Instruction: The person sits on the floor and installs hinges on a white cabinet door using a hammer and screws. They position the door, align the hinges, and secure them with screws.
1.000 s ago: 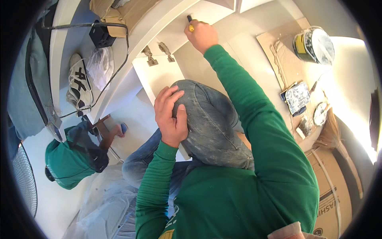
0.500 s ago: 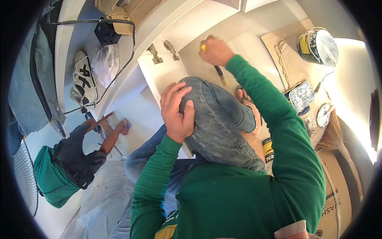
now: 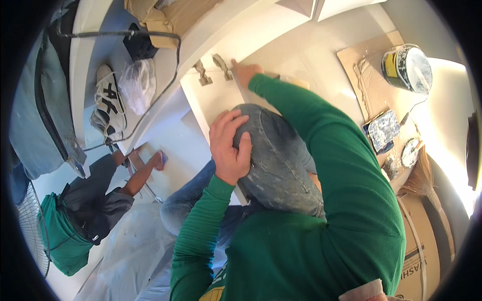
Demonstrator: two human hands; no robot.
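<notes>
- While the left hand (image 3: 230,150) rests on the raised knee (image 3: 268,133), the right hand (image 3: 248,74) reaches forward to the edge of the white cabinet panel (image 3: 266,27), close beside a pair of metal hinges (image 3: 222,66); I take this step to be feeling the surface by touch
- Right fingers: one digit is stretched out and seems to meet the panel's edge; the rest are folded or turned from view, so I cannot tell whether they have hold of anything; a pale strip (image 3: 294,81) shows past the sleeve, perhaps brush bristles
- Left fingers: loosely spread over the denim, thumb well apart, grasping nothing
- As I judge it, the next move calls for light pressure along that edge, with the knuckles kept off the hinges
- The panel lies ahead of the knee, alongside a beige board (image 3: 306,52); it looks smooth, flat and off-white, its finish too small to judge
- Off to the right, a paint-smeared bucket (image 3: 416,70) stands on cardboard (image 3: 359,75), with a splashed pad (image 3: 384,129) nearby
</notes>
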